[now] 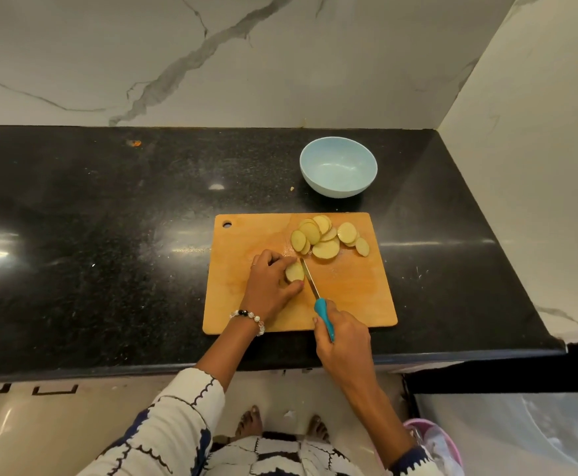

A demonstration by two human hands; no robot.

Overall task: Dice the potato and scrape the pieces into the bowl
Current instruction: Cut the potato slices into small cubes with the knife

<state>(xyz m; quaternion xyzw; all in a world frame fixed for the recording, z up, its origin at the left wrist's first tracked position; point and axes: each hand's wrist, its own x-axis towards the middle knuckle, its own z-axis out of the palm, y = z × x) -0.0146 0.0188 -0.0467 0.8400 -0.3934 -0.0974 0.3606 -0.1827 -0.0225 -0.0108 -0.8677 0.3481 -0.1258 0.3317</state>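
right hand (344, 338) nearest, fist wrapped round the blue handle of the knife (315, 293), wrist angled in from the lower right, blade slanting up and left to the cut face of the potato (295, 271). left hand (269, 286) arched over that last chunk, fingertips curled on top and thumb tucked at the near side, pinning it to the wooden cutting board (298, 273); much of the chunk is hidden under the fingers. a beaded bracelet (248, 319) rings the left wrist. farther along the board, a loose fan of potato slices (327, 237), overlapping, so a count is hard. beyond the board, well apart from it, the pale blue bowl (338, 166) sits on the black counter (109, 235).
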